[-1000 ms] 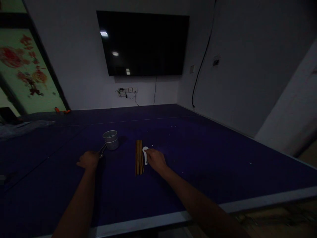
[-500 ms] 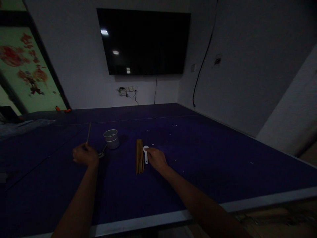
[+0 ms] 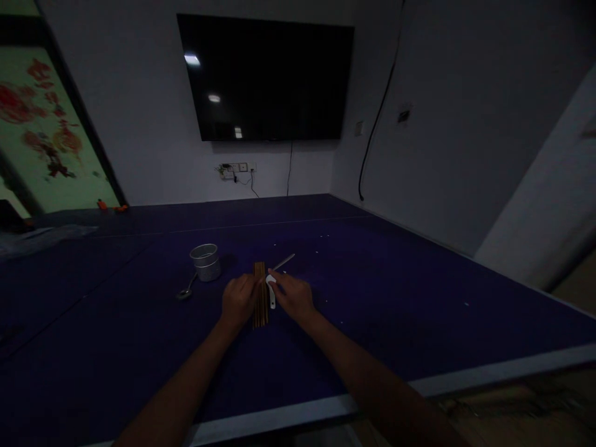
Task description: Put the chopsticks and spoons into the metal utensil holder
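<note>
A row of brown chopsticks lies side by side on the purple table. Close against their right side is a small white spoon, handle toward me. My right hand is closed, its fingertips on the spoon's bowl end. Over the chopsticks, my left hand pinches a slim, pale, stick-like utensil that slants up to the right past my right fingertips; its other end is hidden. To the left stands a silver metal cup, with a metal spoon lying beside it.
The purple table has a pale front edge and small white scraps scattered on it. Clear plastic lies at the far left, with orange objects near the back. A television hangs on the wall behind.
My left hand has moved right, from beside the metal cup to over the chopsticks, carrying the slim utensil, now tilted rightward. My right hand stays at the white spoon.
</note>
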A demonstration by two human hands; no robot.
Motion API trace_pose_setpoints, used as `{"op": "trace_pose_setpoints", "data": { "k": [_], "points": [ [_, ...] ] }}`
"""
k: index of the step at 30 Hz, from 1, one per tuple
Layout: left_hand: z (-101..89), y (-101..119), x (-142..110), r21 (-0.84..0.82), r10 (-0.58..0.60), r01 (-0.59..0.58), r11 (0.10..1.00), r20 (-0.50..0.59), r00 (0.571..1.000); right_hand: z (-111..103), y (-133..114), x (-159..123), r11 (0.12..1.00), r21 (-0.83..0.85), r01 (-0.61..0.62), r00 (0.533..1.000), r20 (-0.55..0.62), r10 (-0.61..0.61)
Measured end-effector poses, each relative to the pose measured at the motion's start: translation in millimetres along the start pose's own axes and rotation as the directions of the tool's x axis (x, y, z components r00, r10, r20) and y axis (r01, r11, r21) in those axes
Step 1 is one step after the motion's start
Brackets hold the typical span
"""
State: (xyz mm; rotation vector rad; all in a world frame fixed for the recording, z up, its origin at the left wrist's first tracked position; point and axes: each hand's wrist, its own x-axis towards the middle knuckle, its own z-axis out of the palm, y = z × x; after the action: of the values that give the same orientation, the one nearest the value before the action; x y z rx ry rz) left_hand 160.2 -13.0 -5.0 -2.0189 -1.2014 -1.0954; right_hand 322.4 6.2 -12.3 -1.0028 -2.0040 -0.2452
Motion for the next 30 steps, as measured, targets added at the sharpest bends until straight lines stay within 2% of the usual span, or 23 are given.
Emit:
{"op": "trace_pose_setpoints", "data": {
  "k": [3, 9, 14, 19, 22, 25, 30],
  "points": [
    [4.9, 3.7, -3.6, -0.076, 0.043, -0.042, 0.996, 0.007, 0.999, 0.6, 1.9, -0.6, 0.998, -0.022, 0.052, 0.998, -0.033, -0.052],
    [8.1, 2.1, -6.5, -0.153, 0.099, -0.096, 0.984, 0.017, 0.995, 0.5, 7.8, -0.4, 0.998, -0.019, 0.065, 0.998, 0.001, -0.065],
    [8.7, 1.5, -5.0, -0.217, 0.004, -0.018, 0.976, -0.067, 0.998, -3.4, 9.7, -0.1, 0.999, -0.036, 0.026, 1.0, 0.001, -0.026],
    [11.6, 0.5, -4.5, -0.243, -0.121, 0.095, 0.965, -0.094, 0.988, -7.7, 9.4, 1.9, 0.996, 0.047, -0.079, 0.99, -0.111, 0.084],
    [13.5, -1.0, -5.1, -0.229, -0.105, 0.093, 0.969, -0.04, 0.994, -9.2, 8.3, 3.8, 0.977, 0.143, -0.157, 0.969, -0.168, 0.18],
    [14.0, -2.3, -5.0, -0.183, -0.034, 0.047, 0.982, 0.075, 0.997, -9.7, 7.5, 5.6, 0.952, 0.208, -0.226, 0.945, -0.19, 0.266],
    [11.4, -1.3, -1.8, -0.197, 0.086, -0.024, 0.98, 0.314, 0.945, -7.3, 9.7, 7.2, 0.915, 0.282, -0.289, 0.93, -0.144, 0.338]
  ]
}}
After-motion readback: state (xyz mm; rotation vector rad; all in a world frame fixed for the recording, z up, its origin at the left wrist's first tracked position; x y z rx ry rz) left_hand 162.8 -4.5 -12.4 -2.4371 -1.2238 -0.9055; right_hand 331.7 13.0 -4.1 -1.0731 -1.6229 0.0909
